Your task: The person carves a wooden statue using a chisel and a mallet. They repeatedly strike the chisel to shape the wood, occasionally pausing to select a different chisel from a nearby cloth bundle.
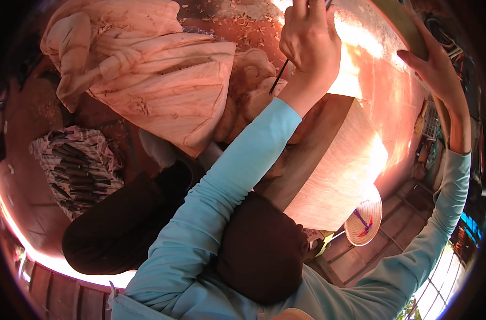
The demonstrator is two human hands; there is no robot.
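My left hand [313,45] reaches to the top centre, its fingers closed round a thin dark rod [279,78]. The rod slants down past the wrist, and its upper end leaves the picture. At the upper right my right hand [435,66] grips a long, curved strip of pale wood [402,26], thumb on the near side. A carved wooden figure in a draped robe [163,80] lies at the upper left. Its rounded carved parts [253,69] sit just left of my left wrist. My left forearm hides some of the carving.
Several chisels [75,170] lie on a striped cloth [110,152] at left. A large pale wooden block [333,165] stands right of my left forearm, with a conical straw hat [363,218] beyond it. Wood shavings [232,26] litter the floor. My dark-clothed knee [261,248] is below.
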